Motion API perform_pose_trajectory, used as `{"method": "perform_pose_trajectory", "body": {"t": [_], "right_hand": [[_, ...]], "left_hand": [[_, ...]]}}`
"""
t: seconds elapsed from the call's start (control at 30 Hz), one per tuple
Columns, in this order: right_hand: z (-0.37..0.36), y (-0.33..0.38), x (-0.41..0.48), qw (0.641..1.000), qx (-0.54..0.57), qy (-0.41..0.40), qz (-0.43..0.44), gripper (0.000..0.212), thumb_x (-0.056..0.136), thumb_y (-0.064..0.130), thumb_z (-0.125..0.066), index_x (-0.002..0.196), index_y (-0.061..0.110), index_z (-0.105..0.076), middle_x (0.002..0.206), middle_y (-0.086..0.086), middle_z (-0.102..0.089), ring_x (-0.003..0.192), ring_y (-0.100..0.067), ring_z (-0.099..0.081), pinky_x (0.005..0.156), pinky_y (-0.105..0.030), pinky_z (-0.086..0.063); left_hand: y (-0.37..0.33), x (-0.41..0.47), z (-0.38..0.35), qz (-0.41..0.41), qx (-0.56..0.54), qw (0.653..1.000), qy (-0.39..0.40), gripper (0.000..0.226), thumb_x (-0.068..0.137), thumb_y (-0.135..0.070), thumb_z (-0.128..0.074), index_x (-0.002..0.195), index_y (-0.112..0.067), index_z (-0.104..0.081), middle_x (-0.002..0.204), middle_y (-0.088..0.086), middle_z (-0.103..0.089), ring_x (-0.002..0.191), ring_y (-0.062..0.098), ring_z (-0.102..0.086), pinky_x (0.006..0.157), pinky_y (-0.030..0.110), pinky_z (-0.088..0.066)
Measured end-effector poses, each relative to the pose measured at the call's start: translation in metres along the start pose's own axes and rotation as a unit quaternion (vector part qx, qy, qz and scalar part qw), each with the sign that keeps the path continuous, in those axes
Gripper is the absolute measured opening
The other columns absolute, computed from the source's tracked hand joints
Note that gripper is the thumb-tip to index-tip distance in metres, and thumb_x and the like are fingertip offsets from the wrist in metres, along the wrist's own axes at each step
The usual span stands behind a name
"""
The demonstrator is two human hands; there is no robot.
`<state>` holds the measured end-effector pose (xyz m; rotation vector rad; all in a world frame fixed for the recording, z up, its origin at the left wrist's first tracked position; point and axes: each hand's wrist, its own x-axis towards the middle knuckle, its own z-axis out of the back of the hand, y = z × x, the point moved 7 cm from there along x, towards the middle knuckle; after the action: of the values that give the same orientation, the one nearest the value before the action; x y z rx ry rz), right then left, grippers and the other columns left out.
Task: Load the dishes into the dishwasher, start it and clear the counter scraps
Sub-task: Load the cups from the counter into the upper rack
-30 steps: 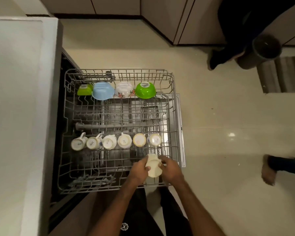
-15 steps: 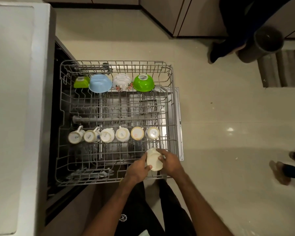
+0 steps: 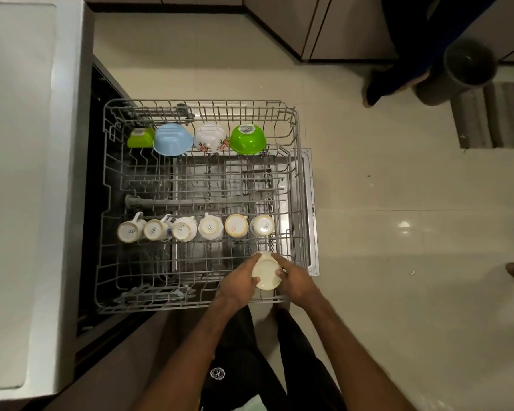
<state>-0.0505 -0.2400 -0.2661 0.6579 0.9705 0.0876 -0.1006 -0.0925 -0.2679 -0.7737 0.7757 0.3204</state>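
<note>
- I see the pulled-out dishwasher rack [image 3: 298, 185] from above, and everything below is placed against it.
- My left hand [image 3: 238, 282] is at the rack's near right corner, with its fingers curled round the left side of a cream cup [image 3: 266, 274].
- My right hand [image 3: 295, 280] grips the same cup from the right, with a fingertip on its face.
- The cup sits between both hands over the rack's near wires, its pale round face turned up to me. I cannot tell whether it is touching the wires.
- A row of six cups [image 3: 210, 228] stands bottoms-up across the rack's middle, just beyond the held cup.
- Four upturned bowls line the rack's far edge: a small green bowl [image 3: 140, 137], a blue bowl [image 3: 172, 141], a floral white bowl [image 3: 210, 139] and a big green bowl [image 3: 247, 140].
- The pale counter [image 3: 18, 173] runs along the rack's left side.
- A dark bin [image 3: 469, 66] and a striped mat [image 3: 493, 114] lie on the floor well beyond the rack's far right corner.
</note>
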Motion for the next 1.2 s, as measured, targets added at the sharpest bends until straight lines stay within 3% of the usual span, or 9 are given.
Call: {"method": "perform_pose_trajectory", "body": {"t": [0.1, 0.27, 0.37, 0.53, 0.7, 0.83, 1.0, 1.2], "right_hand": [[0.004, 0.005, -0.002, 0.999, -0.030, 0.006, 0.021, 0.050, 0.105, 0.019, -0.045, 0.154, 0.018, -0.034, 0.139, -0.015, -0.056, 0.125, -0.031, -0.054, 0.097, -0.028, -0.040], [0.014, 0.020, -0.012, 0.997, -0.074, -0.010, 0.007, 0.054, 0.104, 0.021, -0.048, 0.154, 0.010, -0.030, 0.150, -0.015, -0.045, 0.136, -0.031, -0.042, 0.109, -0.034, -0.034], [0.027, 0.032, -0.022, 0.994, -0.108, -0.017, 0.014, 0.053, 0.102, 0.021, -0.051, 0.150, 0.008, -0.035, 0.147, -0.017, -0.047, 0.135, -0.032, -0.043, 0.109, -0.036, -0.036], [0.051, 0.067, -0.035, 0.980, -0.188, -0.004, 0.060, 0.051, 0.102, 0.021, -0.051, 0.149, 0.009, -0.038, 0.147, -0.017, -0.047, 0.135, -0.033, -0.044, 0.109, -0.036, -0.036], [0.052, 0.166, -0.052, 0.953, -0.241, -0.010, 0.184, 0.046, 0.100, 0.022, -0.052, 0.145, 0.011, -0.044, 0.142, -0.016, -0.052, 0.128, -0.033, -0.051, 0.101, -0.039, -0.043], [0.015, 0.261, -0.086, 0.921, -0.233, 0.000, 0.311, 0.036, 0.102, 0.025, -0.048, 0.136, 0.015, -0.052, 0.134, -0.009, -0.059, 0.121, -0.029, -0.056, 0.097, -0.038, -0.047], [-0.070, 0.349, -0.144, 0.865, -0.240, 0.057, 0.436, 0.031, 0.103, 0.023, -0.047, 0.132, 0.019, -0.056, 0.128, -0.004, -0.063, 0.116, -0.023, -0.059, 0.098, -0.038, -0.048], [-0.201, 0.404, -0.227, 0.803, -0.245, 0.140, 0.524, 0.031, 0.099, 0.020, -0.055, 0.129, 0.016, -0.062, 0.124, -0.002, -0.067, 0.111, -0.020, -0.063, 0.098, -0.029, -0.046]], "left_hand": [[-0.005, -0.001, 0.007, -0.007, 0.047, 0.999, 0.018, 0.070, 0.099, -0.025, -0.056, 0.158, -0.028, -0.018, 0.156, 0.002, -0.041, 0.132, 0.028, -0.050, 0.105, 0.046, -0.044], [-0.015, -0.018, 0.027, 0.025, 0.003, 0.999, -0.032, 0.069, 0.101, -0.027, -0.052, 0.159, -0.017, -0.015, 0.157, 0.007, -0.038, 0.138, 0.027, -0.045, 0.109, 0.048, -0.041], [-0.027, -0.041, 0.043, 0.051, -0.015, 0.997, -0.056, 0.068, 0.101, -0.029, -0.052, 0.159, -0.016, -0.017, 0.156, 0.009, -0.039, 0.139, 0.027, -0.043, 0.111, 0.045, -0.039], [-0.040, -0.090, 0.078, 0.093, -0.019, 0.988, -0.118, 0.047, 0.101, -0.032, -0.050, 0.146, -0.018, -0.042, 0.138, 0.010, -0.057, 0.124, 0.029, -0.055, 0.100, 0.040, -0.047], [-0.039, -0.149, 0.123, 0.119, -0.087, 0.959, -0.243, 0.028, 0.101, -0.037, -0.049, 0.119, -0.020, -0.063, 0.113, 0.006, -0.069, 0.106, 0.026, -0.064, 0.089, 0.038, -0.052], [-0.022, -0.211, 0.154, 0.141, -0.167, 0.903, -0.369, 0.023, 0.099, -0.035, -0.050, 0.113, -0.027, -0.068, 0.107, -0.003, -0.071, 0.099, 0.020, -0.066, 0.084, 0.035, -0.053], [0.032, -0.308, 0.174, 0.174, -0.228, 0.807, -0.515, 0.019, 0.099, -0.035, -0.054, 0.106, -0.028, -0.070, 0.103, -0.007, -0.073, 0.096, 0.016, -0.067, 0.081, 0.034, -0.054], [0.132, -0.453, 0.149, 0.226, -0.344, 0.651, -0.638, 0.013, 0.096, -0.035, -0.059, 0.094, -0.032, -0.071, 0.085, -0.016, -0.071, 0.083, 0.009, -0.067, 0.078, 0.029, -0.053]]}}
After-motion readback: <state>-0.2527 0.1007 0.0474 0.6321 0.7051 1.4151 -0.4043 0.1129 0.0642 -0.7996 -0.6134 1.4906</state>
